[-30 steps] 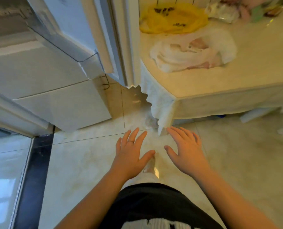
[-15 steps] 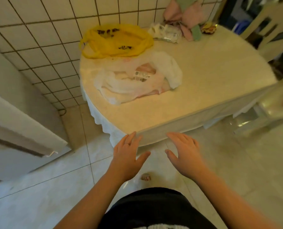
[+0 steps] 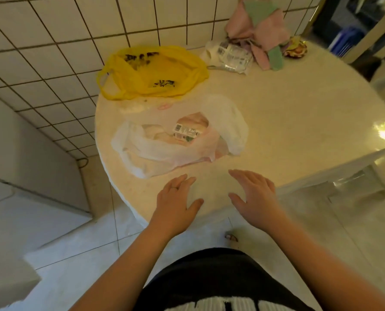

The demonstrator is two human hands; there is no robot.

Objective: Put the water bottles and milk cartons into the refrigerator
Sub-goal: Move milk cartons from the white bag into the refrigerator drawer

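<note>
Near edge: a black garment (image 3: 209, 279) is filling the bottom of the view. One sandalled foot (image 3: 231, 237) is showing on the pale floor (image 3: 79, 254), just below the tabletop rim.

The left hand (image 3: 176, 205) and right hand (image 3: 254, 198) are hovering side by side over the near rim of the round tabletop (image 3: 299, 122). Palms are facing down, fingers are straight and spread wide, and they are holding nothing. Cannot tell whether they are touching the surface. A ring (image 3: 174, 187) is sitting on one left-hand finger.

Just beyond the left fingertips a white plastic bag (image 3: 164, 151) is lying crumpled on the tabletop, its mouth gaping. A labelled pack (image 3: 186, 132) is lying inside it. Cannot tell whether that is a milk carton or something else.

The refrigerator (image 3: 30, 158) is standing at the near left, white, with a strip of floor separating it from the tabletop. Cannot tell the door state from this angle.

Farther back, a yellow plastic bag (image 3: 151, 72) is lying slack by the tiled wall (image 3: 52, 52), just beyond the white bag. To its right a crumpled clear wrapper (image 3: 229, 56) with printed labels is lying at the far rim. It is touching a heap of pink and green cloths (image 3: 261, 34) that is leaning on the wall. A small patterned object (image 3: 296, 49) is sitting just right of the cloths, too blurred to identify. At the far right a white chair (image 3: 380, 48) is standing beside the tabletop.
</note>
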